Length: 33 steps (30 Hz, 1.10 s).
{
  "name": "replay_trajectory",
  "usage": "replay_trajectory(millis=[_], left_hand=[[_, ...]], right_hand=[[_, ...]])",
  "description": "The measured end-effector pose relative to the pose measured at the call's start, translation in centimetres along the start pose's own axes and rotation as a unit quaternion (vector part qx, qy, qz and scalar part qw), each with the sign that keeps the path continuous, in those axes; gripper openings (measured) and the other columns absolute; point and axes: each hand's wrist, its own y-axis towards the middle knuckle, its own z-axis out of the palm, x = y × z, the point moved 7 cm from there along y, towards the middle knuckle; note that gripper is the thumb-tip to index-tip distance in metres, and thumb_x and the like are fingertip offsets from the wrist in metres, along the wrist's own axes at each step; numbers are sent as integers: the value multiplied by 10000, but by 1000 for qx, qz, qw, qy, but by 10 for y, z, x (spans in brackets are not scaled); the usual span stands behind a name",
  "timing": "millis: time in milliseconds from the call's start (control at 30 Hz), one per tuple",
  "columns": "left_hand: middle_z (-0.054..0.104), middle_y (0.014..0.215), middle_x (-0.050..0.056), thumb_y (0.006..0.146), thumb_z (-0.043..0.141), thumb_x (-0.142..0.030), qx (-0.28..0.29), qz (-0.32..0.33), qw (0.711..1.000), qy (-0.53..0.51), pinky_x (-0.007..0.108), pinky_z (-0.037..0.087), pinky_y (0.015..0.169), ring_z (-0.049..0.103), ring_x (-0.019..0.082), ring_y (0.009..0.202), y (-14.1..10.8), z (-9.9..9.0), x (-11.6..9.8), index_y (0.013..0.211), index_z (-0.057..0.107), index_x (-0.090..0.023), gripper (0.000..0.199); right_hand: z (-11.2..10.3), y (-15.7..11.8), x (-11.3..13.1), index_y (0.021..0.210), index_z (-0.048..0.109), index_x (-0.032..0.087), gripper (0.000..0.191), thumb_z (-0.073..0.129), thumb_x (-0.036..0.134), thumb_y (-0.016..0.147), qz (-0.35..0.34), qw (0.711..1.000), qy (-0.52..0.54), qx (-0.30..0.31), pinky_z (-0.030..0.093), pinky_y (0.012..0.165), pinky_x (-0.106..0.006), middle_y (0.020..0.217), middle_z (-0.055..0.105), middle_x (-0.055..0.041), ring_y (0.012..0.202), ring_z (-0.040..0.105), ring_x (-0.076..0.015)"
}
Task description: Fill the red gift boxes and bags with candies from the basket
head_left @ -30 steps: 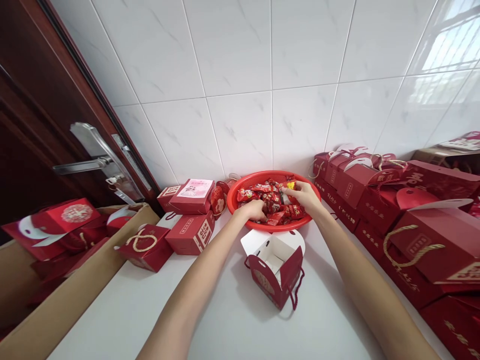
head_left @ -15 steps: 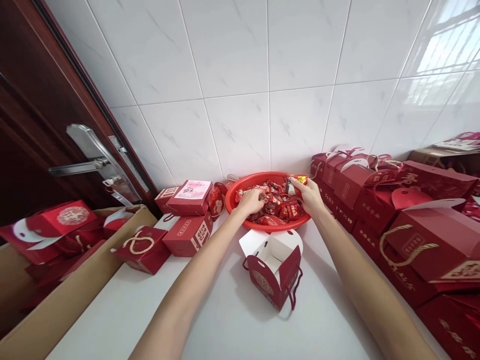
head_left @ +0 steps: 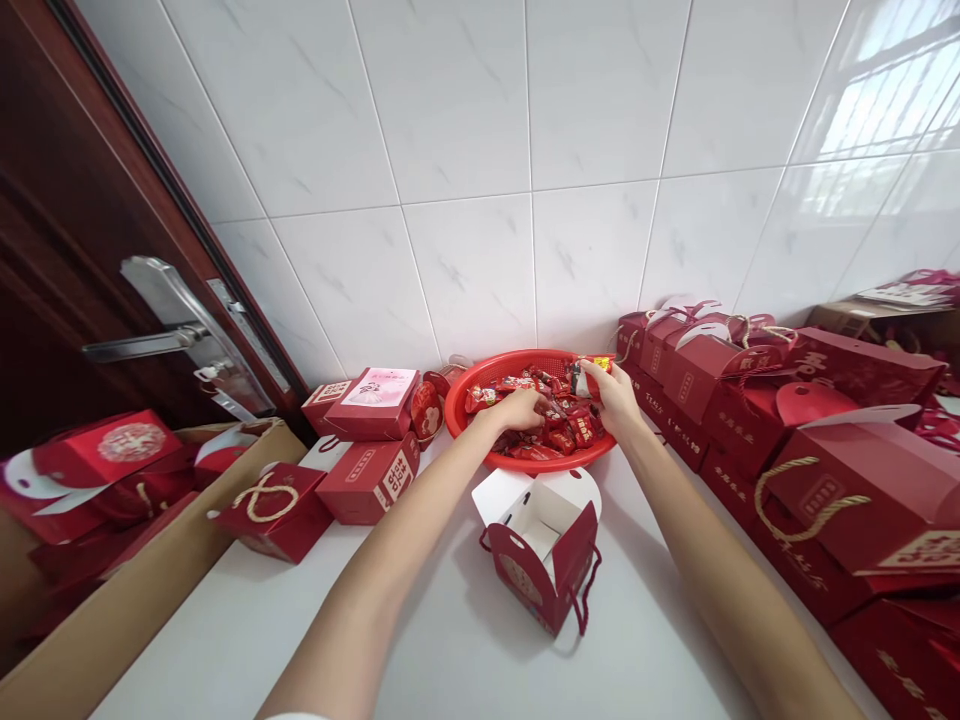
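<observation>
A round red plastic basket by the wall holds many wrapped candies, mostly red. My left hand reaches down into them with its fingers bent; what its fingertips hold, if anything, is hidden. At the basket's right rim, my right hand is closed around several wrapped candies, with red, yellow and dark wrappers showing. In front of the basket, between my forearms, stands an open dark red gift box. Its flaps are spread, the white inside shows, and a cord handle hangs at its side.
Closed red gift boxes are stacked on the left of the white table. A cardboard carton with more red boxes stands at far left, near a dark door. Many stacked red boxes line the right side.
My left hand has shifted slightly to the right and deeper over the candies. My right hand stays at the rim with its candies. The view has tilted a little.
</observation>
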Motion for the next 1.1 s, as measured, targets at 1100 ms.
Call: replay_trajectory(millis=[1100], left_hand=[[741, 1119, 60, 875, 555, -244, -140, 50, 973, -178, 351, 473, 1001, 655, 237, 1075, -11, -23, 4, 999, 738, -176, 231]], right_hand=[[7, -10, 5, 664, 551, 202, 290, 792, 228, 505, -4, 998, 23, 53, 434, 524, -254, 572, 563, 49, 523, 492, -107]])
